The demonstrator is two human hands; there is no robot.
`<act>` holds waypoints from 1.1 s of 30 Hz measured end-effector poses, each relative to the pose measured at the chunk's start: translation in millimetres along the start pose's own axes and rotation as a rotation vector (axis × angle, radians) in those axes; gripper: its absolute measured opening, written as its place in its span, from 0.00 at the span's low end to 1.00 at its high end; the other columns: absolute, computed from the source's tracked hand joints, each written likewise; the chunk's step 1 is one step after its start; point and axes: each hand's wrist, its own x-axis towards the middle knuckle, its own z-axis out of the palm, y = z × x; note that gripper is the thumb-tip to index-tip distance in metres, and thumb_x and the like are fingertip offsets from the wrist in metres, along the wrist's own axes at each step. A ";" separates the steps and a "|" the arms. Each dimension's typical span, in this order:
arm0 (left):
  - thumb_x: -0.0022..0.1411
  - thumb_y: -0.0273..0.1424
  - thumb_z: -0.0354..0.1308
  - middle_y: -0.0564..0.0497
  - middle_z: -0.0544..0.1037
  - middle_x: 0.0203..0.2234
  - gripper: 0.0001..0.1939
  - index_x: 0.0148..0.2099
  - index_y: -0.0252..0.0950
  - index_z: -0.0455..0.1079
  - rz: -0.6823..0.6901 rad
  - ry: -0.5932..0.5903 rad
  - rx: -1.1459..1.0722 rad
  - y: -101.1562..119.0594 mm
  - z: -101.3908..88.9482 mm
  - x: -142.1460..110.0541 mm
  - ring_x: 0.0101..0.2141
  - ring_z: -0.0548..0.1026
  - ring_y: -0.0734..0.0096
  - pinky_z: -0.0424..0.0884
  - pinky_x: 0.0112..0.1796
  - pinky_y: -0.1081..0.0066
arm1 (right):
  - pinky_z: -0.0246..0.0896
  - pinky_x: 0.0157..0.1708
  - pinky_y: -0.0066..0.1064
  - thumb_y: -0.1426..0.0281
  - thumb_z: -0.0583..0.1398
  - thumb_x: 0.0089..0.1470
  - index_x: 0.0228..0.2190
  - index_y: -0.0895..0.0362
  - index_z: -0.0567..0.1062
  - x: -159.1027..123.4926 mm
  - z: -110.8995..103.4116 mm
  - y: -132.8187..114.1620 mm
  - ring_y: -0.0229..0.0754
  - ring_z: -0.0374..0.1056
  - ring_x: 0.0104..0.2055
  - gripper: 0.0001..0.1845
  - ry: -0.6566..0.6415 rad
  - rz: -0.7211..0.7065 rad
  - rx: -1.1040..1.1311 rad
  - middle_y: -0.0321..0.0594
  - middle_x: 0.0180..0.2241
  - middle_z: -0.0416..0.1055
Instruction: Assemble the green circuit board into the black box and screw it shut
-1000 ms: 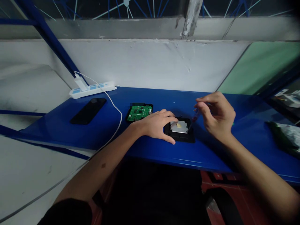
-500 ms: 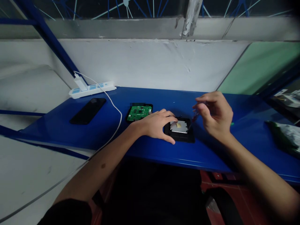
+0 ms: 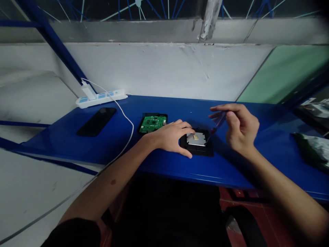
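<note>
A black device casing [image 3: 208, 151] with a silver metal plate [image 3: 196, 139] inside lies on the blue shelf [image 3: 167, 161]. My left hand [image 3: 172, 137] rests on the casing's left side, thumb at its front edge and fingers over the back, holding it down. My right hand [image 3: 239, 127] is above and to the right, fingers pinched on a thin screwdriver [image 3: 215, 126] with a clear and red handle. Its tip points down at the plate's right corner.
A green circuit board [image 3: 153, 124] lies in another black casing left of my left hand. Further left are a black phone [image 3: 97, 121], a white power strip [image 3: 101, 97] and a white cable [image 3: 125, 120]. A plastic bag [image 3: 312, 149] sits at the far right.
My right hand's fingers have shifted on the screwdriver handle, stretching out to the left, as in twirling it. My left hand and the casing have stayed put.
</note>
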 end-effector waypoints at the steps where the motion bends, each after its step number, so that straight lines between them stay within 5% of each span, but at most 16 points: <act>1: 0.54 0.59 0.64 0.44 0.67 0.63 0.43 0.65 0.42 0.64 0.001 0.001 -0.002 -0.3 0.3 0.1 0.60 0.63 0.50 0.64 0.58 0.55 | 0.72 0.31 0.37 0.66 0.56 0.66 0.41 0.52 0.78 0.6 -0.1 0.7 0.41 0.78 0.32 0.11 -0.001 -0.018 -0.004 0.40 0.38 0.78; 7: 0.54 0.60 0.63 0.44 0.66 0.63 0.43 0.65 0.43 0.64 0.011 0.005 -0.016 -2.4 2.1 0.4 0.60 0.63 0.48 0.63 0.58 0.52 | 0.71 0.29 0.34 0.67 0.64 0.59 0.40 0.49 0.79 2.7 1.9 4.9 0.39 0.75 0.30 0.06 0.042 -0.084 -0.134 0.37 0.35 0.77; 16: 0.54 0.60 0.63 0.45 0.66 0.63 0.43 0.65 0.44 0.64 0.005 0.002 -0.007 -1.4 1.8 0.5 0.60 0.63 0.49 0.64 0.57 0.54 | 0.74 0.31 0.37 0.63 0.53 0.68 0.42 0.49 0.77 0.1 1.2 2.3 0.42 0.79 0.34 0.13 0.008 0.016 -0.033 0.39 0.39 0.81; 20: 0.54 0.60 0.63 0.44 0.67 0.63 0.43 0.65 0.43 0.64 0.007 0.009 -0.005 -1.2 2.1 0.5 0.60 0.63 0.48 0.63 0.57 0.54 | 0.71 0.29 0.36 0.67 0.62 0.61 0.39 0.50 0.78 3.7 0.4 2.7 0.41 0.75 0.33 0.05 -0.001 -0.076 -0.063 0.38 0.37 0.77; 24: 0.54 0.59 0.63 0.43 0.67 0.63 0.43 0.65 0.42 0.64 0.009 0.007 -0.001 -0.9 1.7 0.4 0.60 0.63 0.48 0.63 0.58 0.54 | 0.69 0.28 0.33 0.70 0.69 0.54 0.39 0.49 0.80 4.9 1.0 2.9 0.39 0.72 0.31 0.09 0.038 -0.159 -0.158 0.36 0.32 0.77; 29: 0.54 0.60 0.63 0.44 0.67 0.63 0.43 0.65 0.44 0.64 0.010 0.003 -0.021 -1.3 1.2 0.2 0.60 0.63 0.48 0.63 0.57 0.53 | 0.74 0.32 0.36 0.67 0.61 0.62 0.47 0.48 0.78 0.8 1.0 2.6 0.41 0.78 0.33 0.11 0.037 -0.012 -0.099 0.37 0.35 0.80; 33: 0.53 0.59 0.64 0.44 0.66 0.64 0.43 0.65 0.45 0.64 0.008 0.009 -0.028 -1.8 1.5 0.0 0.60 0.63 0.48 0.64 0.57 0.52 | 0.75 0.32 0.38 0.63 0.55 0.67 0.44 0.50 0.77 -0.6 -0.5 1.9 0.43 0.80 0.35 0.12 0.011 0.010 -0.023 0.39 0.39 0.82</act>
